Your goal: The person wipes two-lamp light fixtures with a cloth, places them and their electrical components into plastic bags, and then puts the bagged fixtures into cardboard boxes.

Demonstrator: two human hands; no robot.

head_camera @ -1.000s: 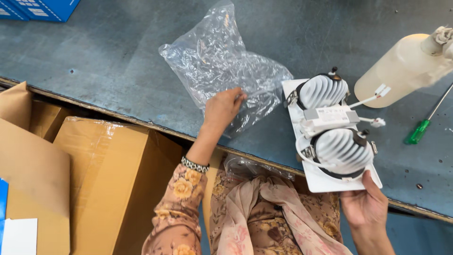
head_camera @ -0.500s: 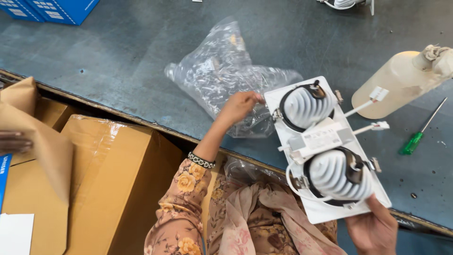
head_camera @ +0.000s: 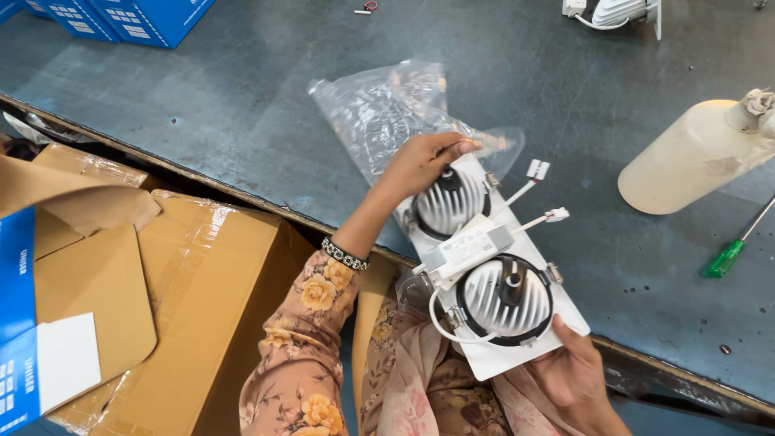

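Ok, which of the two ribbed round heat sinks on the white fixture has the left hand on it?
The far one, toward the plastic bag: the left hand covers its top edge. The near one is untouched, by the right hand.

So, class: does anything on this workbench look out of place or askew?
Nothing looks damaged or spilled. The cream bottle lies on its side, and the twin light fitting overhangs the bench edge, held by both hands.

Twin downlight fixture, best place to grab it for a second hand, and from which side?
Likely the white plate's bare far short edge, from the table side. The twin downlight fixture lies back up, with finned heat sinks, a driver box and loose connector leads on top and toward the bottle. The right hand holds the near end; the left hand is at the far end.
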